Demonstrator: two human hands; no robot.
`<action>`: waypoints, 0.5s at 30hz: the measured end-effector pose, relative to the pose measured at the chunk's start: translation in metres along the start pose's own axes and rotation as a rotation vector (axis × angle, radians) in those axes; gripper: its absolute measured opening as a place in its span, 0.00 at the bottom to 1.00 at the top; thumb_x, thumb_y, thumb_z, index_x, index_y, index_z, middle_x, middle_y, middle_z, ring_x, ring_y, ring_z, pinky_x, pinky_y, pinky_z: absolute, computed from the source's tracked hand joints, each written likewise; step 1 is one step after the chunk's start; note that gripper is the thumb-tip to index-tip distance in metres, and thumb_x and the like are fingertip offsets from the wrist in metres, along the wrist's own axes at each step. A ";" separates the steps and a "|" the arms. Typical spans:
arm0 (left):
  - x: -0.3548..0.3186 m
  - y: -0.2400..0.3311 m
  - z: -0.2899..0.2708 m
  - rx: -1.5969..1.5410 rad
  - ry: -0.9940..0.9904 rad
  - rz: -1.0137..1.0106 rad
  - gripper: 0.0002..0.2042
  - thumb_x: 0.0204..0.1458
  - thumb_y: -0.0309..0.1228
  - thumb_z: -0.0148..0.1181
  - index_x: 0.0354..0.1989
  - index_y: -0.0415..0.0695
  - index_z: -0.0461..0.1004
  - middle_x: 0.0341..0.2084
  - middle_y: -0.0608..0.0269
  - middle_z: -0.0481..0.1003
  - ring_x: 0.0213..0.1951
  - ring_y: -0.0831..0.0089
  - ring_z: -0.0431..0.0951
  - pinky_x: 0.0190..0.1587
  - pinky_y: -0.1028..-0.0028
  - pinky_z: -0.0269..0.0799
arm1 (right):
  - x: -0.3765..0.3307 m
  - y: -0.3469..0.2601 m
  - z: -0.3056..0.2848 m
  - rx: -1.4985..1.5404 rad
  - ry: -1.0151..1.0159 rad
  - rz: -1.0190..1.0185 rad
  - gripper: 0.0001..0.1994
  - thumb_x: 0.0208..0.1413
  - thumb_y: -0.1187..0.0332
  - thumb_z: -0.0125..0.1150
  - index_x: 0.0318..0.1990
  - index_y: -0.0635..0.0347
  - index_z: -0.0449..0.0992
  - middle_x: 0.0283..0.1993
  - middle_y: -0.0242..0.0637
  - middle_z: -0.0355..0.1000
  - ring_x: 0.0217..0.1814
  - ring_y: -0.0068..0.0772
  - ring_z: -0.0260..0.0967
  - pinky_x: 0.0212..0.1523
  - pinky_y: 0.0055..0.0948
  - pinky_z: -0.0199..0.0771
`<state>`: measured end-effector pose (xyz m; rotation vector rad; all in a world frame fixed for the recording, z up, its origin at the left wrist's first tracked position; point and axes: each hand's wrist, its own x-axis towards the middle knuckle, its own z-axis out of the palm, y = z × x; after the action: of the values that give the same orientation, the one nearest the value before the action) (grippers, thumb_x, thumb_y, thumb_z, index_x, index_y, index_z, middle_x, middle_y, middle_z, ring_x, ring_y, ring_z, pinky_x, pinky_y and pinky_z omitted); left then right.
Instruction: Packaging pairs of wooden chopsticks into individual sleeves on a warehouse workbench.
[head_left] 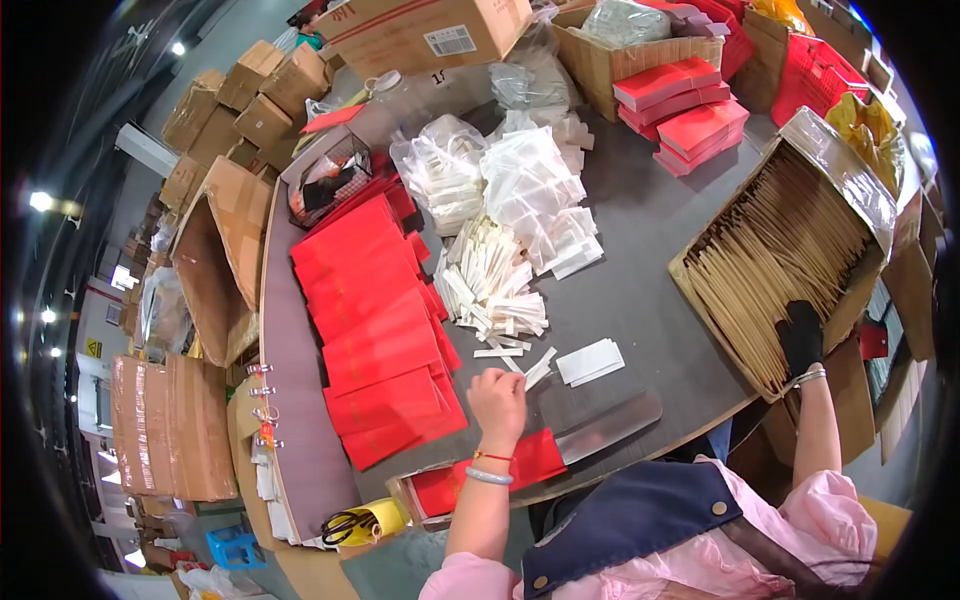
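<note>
My left hand (497, 402), bare with a bracelet at the wrist, is over the near part of the grey table. Its fingers are pressed together beside loose white paper strips (540, 368); whatever lies between the fingertips is too small to make out. A small stack of white cards (590, 362) is just right of it. Below its wrist lie red envelopes (535, 459), with a flat greyish sheet (612, 428) extending from them. My right hand (801, 340), in a black glove, rests on thin brown cardboard pieces (770, 240) standing tightly on edge in an open carton (722, 330). Its finger positions are unclear.
Overlapping red envelopes (375, 330) cover the table's left side. Mid-table are heaped white strips (490, 275) and clear-wrapped white bundles (535, 185). Red stacks (690, 120) sit at the back right. Scissors (350, 525) lie in a yellow holder at the front left.
</note>
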<state>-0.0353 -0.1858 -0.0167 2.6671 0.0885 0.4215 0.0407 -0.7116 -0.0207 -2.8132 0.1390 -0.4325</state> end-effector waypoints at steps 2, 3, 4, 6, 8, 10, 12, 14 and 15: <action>0.006 0.015 0.009 -0.017 0.039 0.030 0.04 0.43 0.30 0.66 0.27 0.48 0.78 0.31 0.65 0.73 0.38 0.60 0.72 0.39 0.60 0.66 | 0.000 0.002 0.000 0.008 -0.024 -0.028 0.17 0.49 0.67 0.62 0.46 0.65 0.73 0.46 0.49 0.71 0.52 0.53 0.66 0.52 0.42 0.67; 0.009 0.025 0.017 -0.121 0.028 0.091 0.04 0.44 0.30 0.66 0.27 0.47 0.78 0.32 0.64 0.73 0.38 0.59 0.72 0.40 0.60 0.67 | 0.002 -0.002 0.001 0.012 -0.020 -0.031 0.17 0.49 0.67 0.62 0.46 0.65 0.73 0.46 0.49 0.71 0.52 0.53 0.66 0.52 0.42 0.67; 0.013 0.034 0.028 -0.233 0.011 0.159 0.04 0.44 0.29 0.66 0.28 0.46 0.77 0.33 0.63 0.74 0.39 0.59 0.72 0.40 0.60 0.68 | 0.004 -0.004 0.002 -0.005 -0.023 -0.038 0.16 0.49 0.67 0.61 0.45 0.64 0.73 0.45 0.49 0.70 0.51 0.53 0.66 0.52 0.43 0.66; 0.016 0.041 0.035 -0.179 -0.029 0.176 0.07 0.43 0.30 0.66 0.32 0.46 0.77 0.37 0.61 0.74 0.41 0.58 0.72 0.43 0.59 0.68 | 0.008 -0.012 0.000 -0.030 -0.015 -0.040 0.15 0.49 0.68 0.60 0.44 0.63 0.73 0.44 0.49 0.70 0.50 0.53 0.66 0.52 0.44 0.66; 0.018 0.047 0.039 -0.047 -0.106 0.116 0.12 0.41 0.31 0.67 0.37 0.47 0.76 0.39 0.62 0.73 0.43 0.58 0.71 0.45 0.58 0.67 | 0.008 -0.025 -0.008 -0.045 -0.152 0.116 0.13 0.50 0.67 0.58 0.43 0.61 0.73 0.43 0.48 0.70 0.49 0.52 0.66 0.51 0.44 0.67; 0.017 0.041 0.040 -0.071 -0.124 0.140 0.15 0.40 0.33 0.68 0.38 0.47 0.75 0.40 0.62 0.72 0.44 0.58 0.70 0.45 0.58 0.66 | 0.003 -0.024 -0.010 -0.045 -0.115 0.086 0.12 0.51 0.67 0.57 0.42 0.60 0.73 0.42 0.48 0.70 0.50 0.52 0.66 0.51 0.44 0.67; 0.020 0.044 0.038 -0.052 -0.181 0.096 0.14 0.40 0.33 0.68 0.36 0.47 0.74 0.37 0.62 0.73 0.43 0.59 0.71 0.44 0.58 0.66 | 0.000 -0.021 -0.007 0.047 -0.034 0.035 0.11 0.52 0.67 0.55 0.42 0.60 0.73 0.42 0.47 0.70 0.50 0.52 0.66 0.51 0.45 0.67; 0.019 0.046 0.034 -0.049 -0.205 0.098 0.13 0.41 0.33 0.68 0.35 0.47 0.74 0.34 0.62 0.74 0.40 0.60 0.72 0.43 0.58 0.66 | -0.001 -0.021 0.003 0.034 0.019 0.021 0.12 0.51 0.68 0.55 0.43 0.59 0.72 0.43 0.48 0.70 0.50 0.53 0.66 0.52 0.45 0.66; 0.018 0.047 0.034 -0.031 -0.225 0.076 0.12 0.41 0.32 0.68 0.33 0.47 0.74 0.31 0.62 0.75 0.38 0.60 0.74 0.42 0.58 0.65 | 0.000 -0.022 0.002 -0.071 -0.065 0.022 0.13 0.51 0.69 0.55 0.44 0.60 0.71 0.44 0.50 0.69 0.51 0.54 0.65 0.52 0.46 0.66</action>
<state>-0.0079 -0.2401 -0.0204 2.6737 -0.0865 0.1421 0.0426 -0.6904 -0.0163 -2.8886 0.1749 -0.3371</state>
